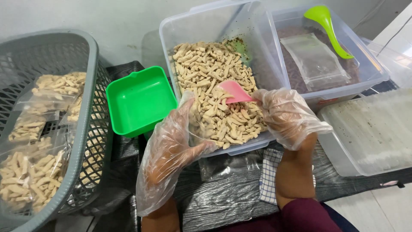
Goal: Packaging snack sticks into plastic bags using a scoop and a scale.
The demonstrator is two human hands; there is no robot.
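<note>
The right hand (288, 116), in a loose clear plastic glove, is closing its grip around the handle of a small pink scoop (234, 91), whose blade is digging into a heap of pale, stick-shaped snack pieces (213, 99) inside a clear plastic tub (189, 25). The left hand (171, 150), gloved too, is resting at the tub's near rim with its fingers partly curled; it seems to be pinching a thin clear bag (198, 138) against the rim, though the glove is making that hard to tell. The scoop is likely feeling light and stiff, best held by its handle, while the pieces are probably dry, brittle and prone to spilling off a shallow blade; the gloves may be making things slippery. Room is being squeezed: a green square tray (139, 101) is sitting just beside the tub on the left, a grey basket (88, 86) of filled bags (30, 172) is standing beyond it, and a second tub (365, 64) with a green ladle (327, 25) is touching the right side. The open space is lying above the heap and toward the dark surface (223, 202) nearest the person.
</note>
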